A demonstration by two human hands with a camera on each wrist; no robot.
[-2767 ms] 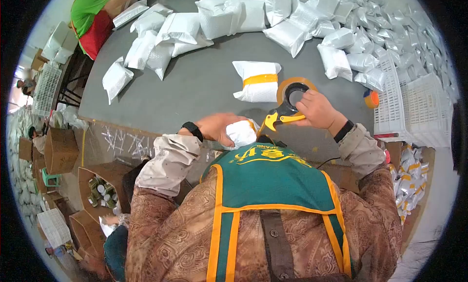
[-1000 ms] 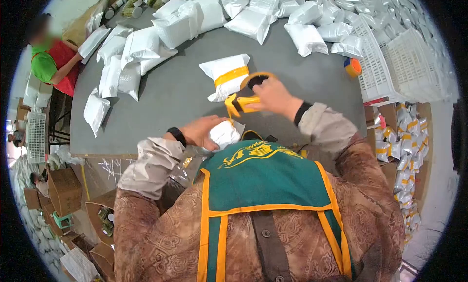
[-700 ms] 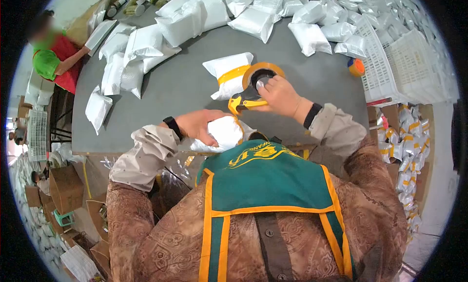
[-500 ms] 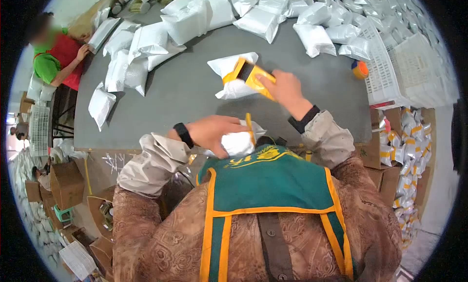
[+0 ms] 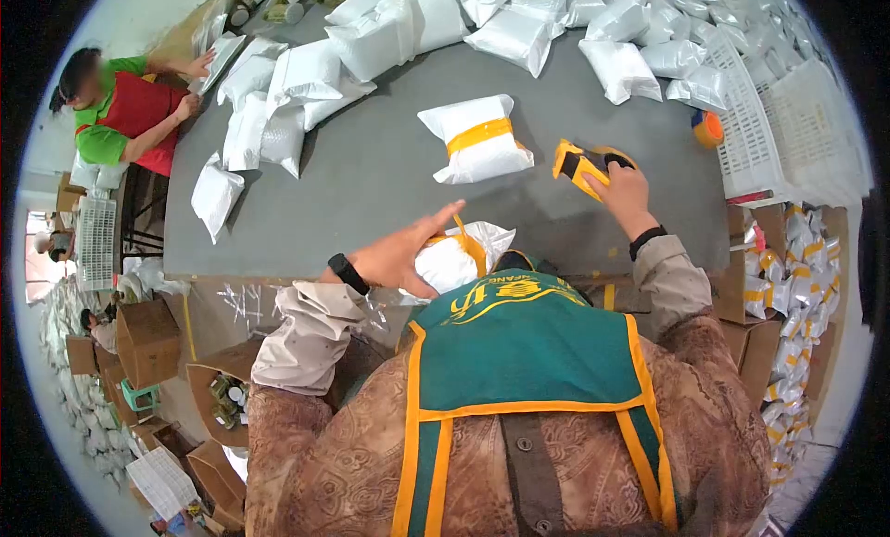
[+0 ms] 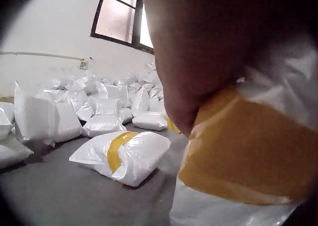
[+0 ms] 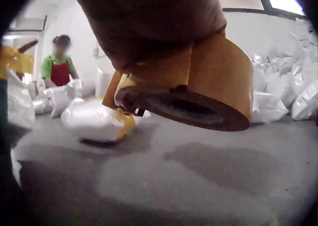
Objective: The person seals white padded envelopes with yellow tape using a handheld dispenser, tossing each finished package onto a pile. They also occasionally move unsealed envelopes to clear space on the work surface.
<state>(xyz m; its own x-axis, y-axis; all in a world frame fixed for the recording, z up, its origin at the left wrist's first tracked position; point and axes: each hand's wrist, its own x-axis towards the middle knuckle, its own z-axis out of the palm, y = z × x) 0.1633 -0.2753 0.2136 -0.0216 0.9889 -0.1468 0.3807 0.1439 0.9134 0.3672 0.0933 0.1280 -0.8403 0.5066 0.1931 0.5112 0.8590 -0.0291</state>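
At the table's near edge, my left hand (image 5: 397, 262) holds a white mailer bag (image 5: 447, 268), thumb on its near side and one finger stretched up past it. A strip of amber packing tape (image 6: 248, 146) wraps this bag, and its loose end sticks up beside the fingers. Off to the right, above the table, my right hand (image 5: 623, 198) grips a yellow and black tape dispenser (image 5: 582, 169). Its roll of tape (image 7: 218, 77) shows large in the right wrist view. Farther back lies another white mailer bag (image 5: 477, 147) with an amber band around it.
White mailer bags (image 5: 311, 73) line the far side of the grey table (image 5: 362, 157), with a large heap at back right. White plastic crates (image 5: 756, 129) and an orange-sided roll (image 5: 709, 129) stand right. A person (image 5: 134, 110) in a red apron works at far left.
The right hand has swung the dispenser away from the held bag, right across the table, and the tape is cut from it. The left hand's finger has straightened upward by the tape end.
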